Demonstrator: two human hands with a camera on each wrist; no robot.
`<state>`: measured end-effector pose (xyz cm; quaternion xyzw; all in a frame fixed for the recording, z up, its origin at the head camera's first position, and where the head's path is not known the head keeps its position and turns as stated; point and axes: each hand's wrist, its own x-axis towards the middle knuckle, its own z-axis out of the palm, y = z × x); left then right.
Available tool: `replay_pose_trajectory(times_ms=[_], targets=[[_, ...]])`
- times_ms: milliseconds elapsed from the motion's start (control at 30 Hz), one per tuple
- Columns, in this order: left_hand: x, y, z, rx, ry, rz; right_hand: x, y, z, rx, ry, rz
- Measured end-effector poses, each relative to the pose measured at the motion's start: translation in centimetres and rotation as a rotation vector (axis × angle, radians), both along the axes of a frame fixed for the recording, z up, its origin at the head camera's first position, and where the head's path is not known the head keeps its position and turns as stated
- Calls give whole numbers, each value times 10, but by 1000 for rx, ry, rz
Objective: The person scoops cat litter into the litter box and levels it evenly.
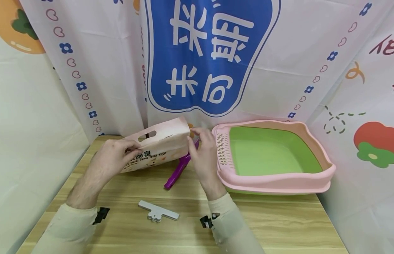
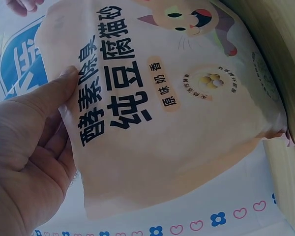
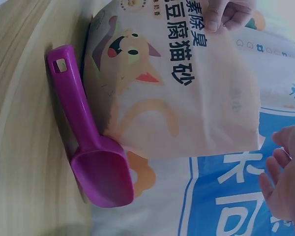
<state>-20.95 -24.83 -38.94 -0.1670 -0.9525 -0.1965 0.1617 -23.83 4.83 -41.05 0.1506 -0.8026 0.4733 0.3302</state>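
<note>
- Cream, cat-printed bag with black lettering (image 1: 165,144): stood tilted on the wood-grain bench (image 1: 146,240), near its back edge, towards the back left corner.
- Left hand (image 1: 112,155): thumb and fingers pinched the bag's upper edge.
- Right hand (image 1: 204,155): just beside the bag's top corner, fingers loosely bent, thumb and forefinger apart; right wrist view showed a gap.
- Purple plastic scoop (image 1: 177,173): beside the bag, handle towards bench front.
- Grey bar-shaped clip (image 1: 158,210): well forward of back edge.
- Pink-rimmed green plastic tray (image 1: 273,181): back right corner.
</note>
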Motion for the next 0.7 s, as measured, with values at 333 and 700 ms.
replay_pose_trajectory(times_ms=[333, 700], targets=[[-1, -1, -2, 5, 7, -5, 6, -6, 3, 327, 186, 45], [-1, -1, -3, 3, 25, -11, 9, -16, 4, 522, 227, 46]])
